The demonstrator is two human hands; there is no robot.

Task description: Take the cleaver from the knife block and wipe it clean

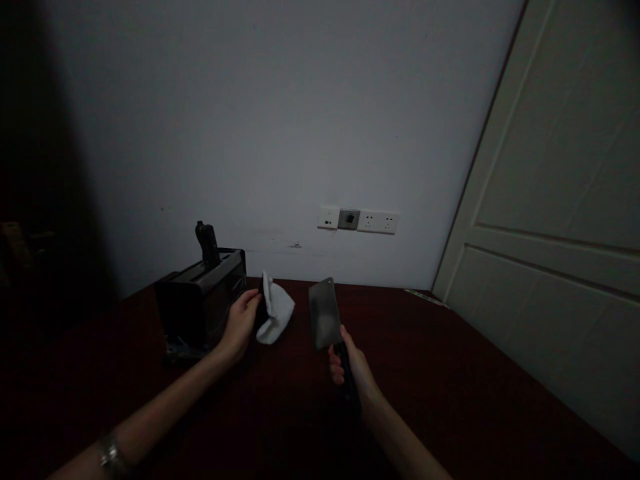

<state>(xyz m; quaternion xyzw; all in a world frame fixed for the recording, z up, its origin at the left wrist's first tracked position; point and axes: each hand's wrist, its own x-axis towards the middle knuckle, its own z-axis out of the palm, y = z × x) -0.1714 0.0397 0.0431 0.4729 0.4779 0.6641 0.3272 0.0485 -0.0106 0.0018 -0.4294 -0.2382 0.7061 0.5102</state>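
Observation:
My right hand (356, 367) is wrapped round the black handle of a cleaver (325, 312). Its broad metal blade points up and away from me, above the dark red table. With fingers pinched at the edge, my left hand (243, 323) holds a cloth (278, 313), white on one face and dark near the fingers. The cloth hangs a short way left of the blade, apart from it. Just beyond my left hand stands a black box-shaped holder (187, 303) with a slotted top. A black handle (207, 243) sticks up out of it; whatever is below is hidden.
The table (425, 373) runs back to a pale wall (280, 133) with a row of sockets and a switch (357, 219). A light panelled door (560, 200) borders the right side. A thin pale strip (427, 297) lies at the table's back right. The light is dim.

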